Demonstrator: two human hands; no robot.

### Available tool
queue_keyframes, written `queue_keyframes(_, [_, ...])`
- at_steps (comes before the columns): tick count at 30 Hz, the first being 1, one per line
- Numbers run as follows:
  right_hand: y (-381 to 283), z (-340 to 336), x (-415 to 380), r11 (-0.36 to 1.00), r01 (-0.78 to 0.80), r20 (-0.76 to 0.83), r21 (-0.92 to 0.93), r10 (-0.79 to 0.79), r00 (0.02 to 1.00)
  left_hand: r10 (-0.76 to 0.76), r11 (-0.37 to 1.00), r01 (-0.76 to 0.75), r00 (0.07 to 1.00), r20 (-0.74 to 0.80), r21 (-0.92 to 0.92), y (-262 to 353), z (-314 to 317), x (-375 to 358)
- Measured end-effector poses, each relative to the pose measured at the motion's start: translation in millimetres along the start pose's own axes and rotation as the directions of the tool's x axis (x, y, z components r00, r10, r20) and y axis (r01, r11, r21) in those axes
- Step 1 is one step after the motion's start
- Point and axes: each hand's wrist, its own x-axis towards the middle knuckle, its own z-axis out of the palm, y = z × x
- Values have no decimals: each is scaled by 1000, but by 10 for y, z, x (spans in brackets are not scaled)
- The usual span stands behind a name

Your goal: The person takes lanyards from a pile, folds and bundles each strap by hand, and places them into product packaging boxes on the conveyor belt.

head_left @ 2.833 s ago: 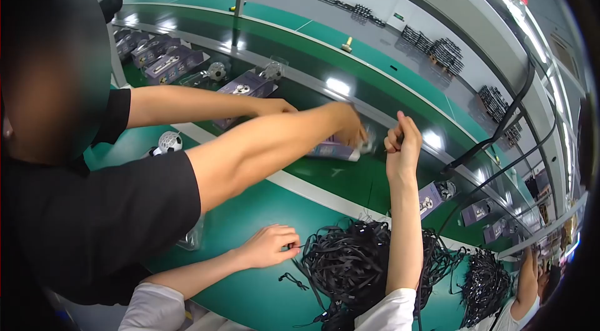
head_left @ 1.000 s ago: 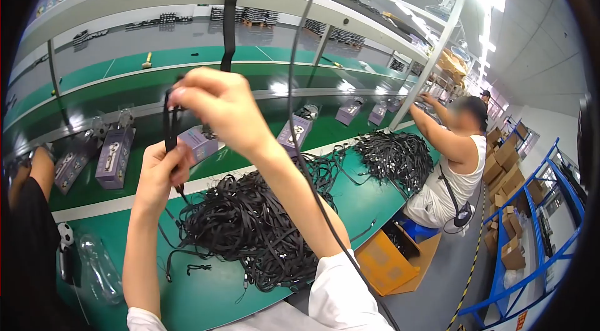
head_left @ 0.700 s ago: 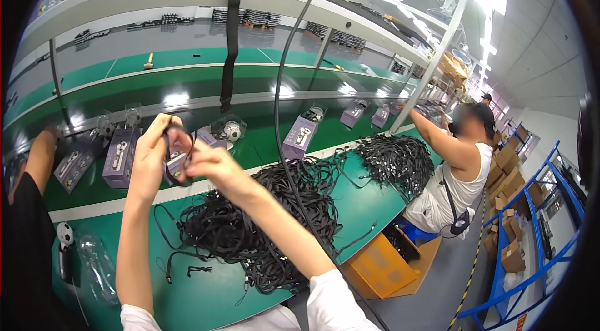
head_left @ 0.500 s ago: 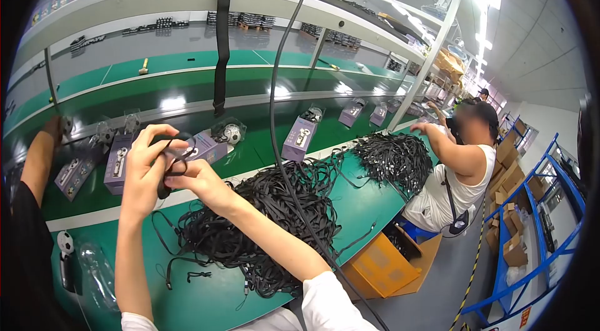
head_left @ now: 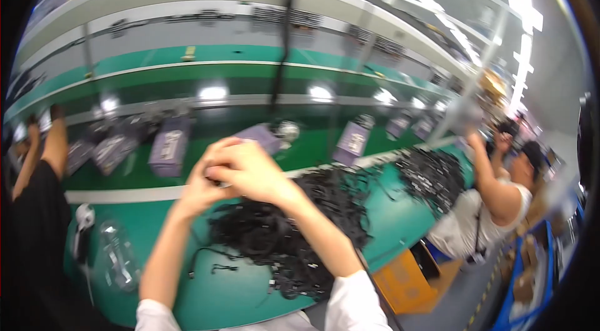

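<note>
My left hand [head_left: 203,188] and my right hand [head_left: 250,172] are closed together above the green table [head_left: 250,301], fingers overlapping. A small dark bit shows between them; the earlier frame shows a black strap there, now mostly hidden by the fingers and motion blur. Below and right of my hands lies a large tangled heap of black straps [head_left: 294,231]. A purple box [head_left: 259,137] with a soccer-ball item [head_left: 287,132] lies just behind my hands on the green conveyor [head_left: 312,143].
More purple boxes [head_left: 170,147] line the conveyor. Clear plastic packaging [head_left: 117,256] and a black-handled ball item [head_left: 82,237] lie at left. A co-worker [head_left: 500,200] sits at right by a second strap heap [head_left: 431,175] and an orange box [head_left: 403,281]. Another person's dark sleeve [head_left: 40,212] is at left.
The view has swung, shifting the scene rightward. My hands have come closer together, covering the black strap that hung between them. The co-worker at right has both hands raised.
</note>
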Motion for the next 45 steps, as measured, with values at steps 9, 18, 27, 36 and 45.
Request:
queue_keyframes(9, [204, 20, -93, 998, -62, -349, 31, 69, 934, -405, 841, 390, 913, 41, -375, -144, -87, 85])
queue_keyframes(18, [536, 263, 211, 795, 127, -138, -593, -256, 957, -496, 841, 318, 775, -391, -437, -546, -224, 963])
queue_keyframes(27, [1091, -46, -658, 769, -300, 55, -564, 398, 916, -149, 988, 147, 810, -566, -50, -2171, -1292, 2221])
queue_keyframes(36, [1292, 30, -755, 824, -308, 133, -475, 413, 901, 363, 533, 111, 865, -346, 839, -2414, -1478, 1941])
queue_keyframes(45, [375, -506, 90, 945, 27, -353, -325, -148, 924, -282, 891, 407, 844, 457, -201, -581, -28, 865])
